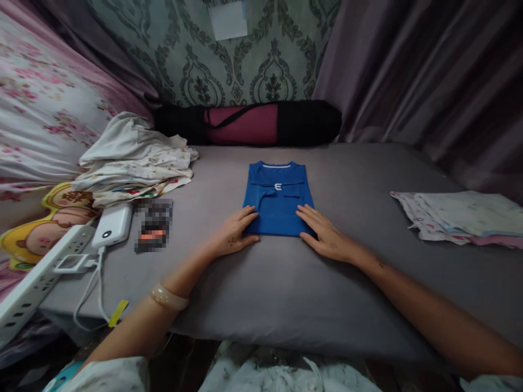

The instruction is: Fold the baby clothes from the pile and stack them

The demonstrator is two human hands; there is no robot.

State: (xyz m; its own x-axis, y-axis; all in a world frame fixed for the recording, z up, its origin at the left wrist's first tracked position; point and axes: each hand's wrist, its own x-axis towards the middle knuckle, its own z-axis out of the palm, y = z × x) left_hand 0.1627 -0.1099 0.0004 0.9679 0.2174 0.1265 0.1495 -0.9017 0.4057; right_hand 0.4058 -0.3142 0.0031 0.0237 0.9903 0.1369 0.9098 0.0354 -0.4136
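A blue garment [280, 215], folded into a neat rectangle with its white-edged collar at the far end, lies flat on the grey sheet [261, 288]. A small white mark shows near its middle. My left hand [237, 231] rests at its near left corner, fingertips on the fabric, thumb and fingers apart. At the near right corner, my right hand [321, 231] touches the cloth in the same way, palm down with its fingers spread. Neither hand grips the fabric.
Piled light clothes [139, 158] lie at the left, near a white power bank [113, 226], cables and a power strip [44, 277]. Folded cloths [469, 218] lie at the right. A black and maroon bag [249, 124] spans the back.
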